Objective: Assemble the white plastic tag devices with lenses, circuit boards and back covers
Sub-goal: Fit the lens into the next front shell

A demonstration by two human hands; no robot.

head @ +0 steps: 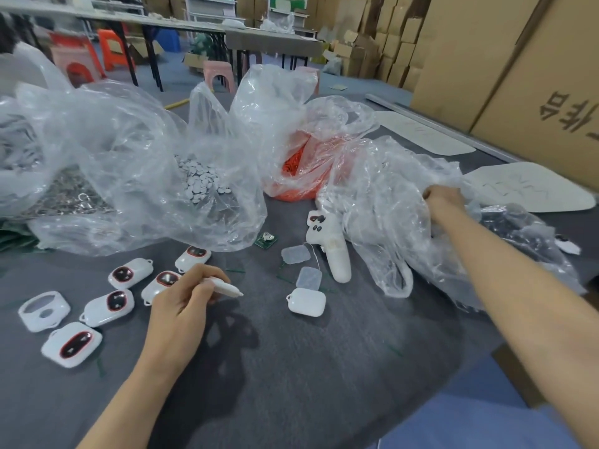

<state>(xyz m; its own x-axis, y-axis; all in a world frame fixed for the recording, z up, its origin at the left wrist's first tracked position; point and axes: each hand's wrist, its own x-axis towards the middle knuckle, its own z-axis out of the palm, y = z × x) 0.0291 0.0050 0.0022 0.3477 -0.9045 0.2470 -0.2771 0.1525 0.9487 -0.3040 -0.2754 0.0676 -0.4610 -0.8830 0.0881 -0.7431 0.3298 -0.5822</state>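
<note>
My left grip holds a white pen tool beside assembled tags. My right grip clutches a clear bag.

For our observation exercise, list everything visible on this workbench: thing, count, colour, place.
finished tags: five, white, dark lenses, table left
empty tag shell: one, white, far left
plain tag piece: one, white, centre
clear covers: two, translucent, centre
circuit board: one, green, centre
controller: one, white, centre right
bag of metal parts: one, clear, far left
bag of discs: one, clear, white discs, back
orange-filled bag: one, clear, back centre
crumpled bag: one, clear, right
flat boards: two, white, far right
cardboard boxes: several, brown, right background
table: one, grey, underneath
pen-like tool: one, white, in left hand
left hand: one, grips the pen-like tool
right hand: one, grips the crumpled bag
</note>
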